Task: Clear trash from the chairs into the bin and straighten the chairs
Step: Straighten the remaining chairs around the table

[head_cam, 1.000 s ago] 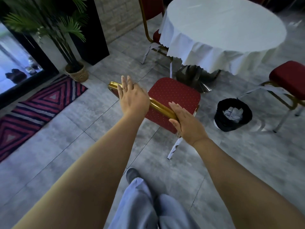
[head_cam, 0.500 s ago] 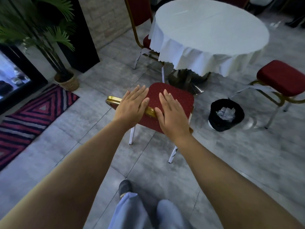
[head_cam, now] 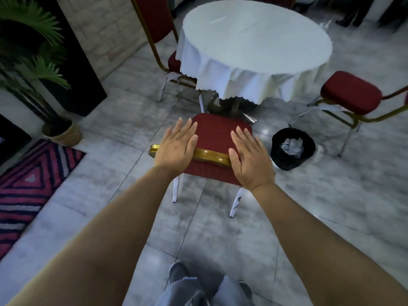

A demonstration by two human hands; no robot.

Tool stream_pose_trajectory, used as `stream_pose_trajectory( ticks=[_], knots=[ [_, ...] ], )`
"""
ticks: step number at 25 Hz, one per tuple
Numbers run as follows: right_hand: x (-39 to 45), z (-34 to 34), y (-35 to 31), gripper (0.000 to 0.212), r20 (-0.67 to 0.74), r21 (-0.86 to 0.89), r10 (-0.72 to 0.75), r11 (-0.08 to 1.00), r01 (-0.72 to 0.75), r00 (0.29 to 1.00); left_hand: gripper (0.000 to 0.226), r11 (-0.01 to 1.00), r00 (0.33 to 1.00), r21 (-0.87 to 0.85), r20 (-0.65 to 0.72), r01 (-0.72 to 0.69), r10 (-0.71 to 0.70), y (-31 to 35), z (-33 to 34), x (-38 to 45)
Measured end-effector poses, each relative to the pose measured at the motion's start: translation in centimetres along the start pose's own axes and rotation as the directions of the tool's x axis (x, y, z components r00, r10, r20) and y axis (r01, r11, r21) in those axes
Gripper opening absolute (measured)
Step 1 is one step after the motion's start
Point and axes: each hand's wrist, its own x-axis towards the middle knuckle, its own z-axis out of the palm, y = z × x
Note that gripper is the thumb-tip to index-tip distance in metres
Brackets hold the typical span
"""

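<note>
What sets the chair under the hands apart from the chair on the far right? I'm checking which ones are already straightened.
The near chair faces the table, its seat edge by the base; the right chair stands clear of the tablecloth, angled. The left hand and right hand lie flat, fingers spread, over the near chair's gold top rail; nobody touches the right chair. Both have red seats, gold frames and no trash visible on them.

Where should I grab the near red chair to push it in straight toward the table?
Take the gold top rail of the backrest, coming from behind and above, where the left hand and right hand now lie flat and open. The rail runs crosswise and faces you; curling one hand around it near each end should steer the near red chair squarely.
</note>
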Motion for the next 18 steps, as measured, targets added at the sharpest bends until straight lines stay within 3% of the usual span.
stream_pose_trajectory(
  ticks=[5,18],
  knots=[
    [3.3,1.0,0.9,0.066,0.002,-0.033,0.114,0.993,-0.114,0.993,0.054,1.000,0.999,0.009,0.033,-0.030,0.030,-0.9,0.1,4.2],
    [16.5,3.7,6.6,0.071,0.038,-0.005,0.188,0.982,-0.188,0.981,0.053,0.998,0.997,-0.009,0.031,-0.063,0.064,-2.4,1.3,19.6]
  ],
)
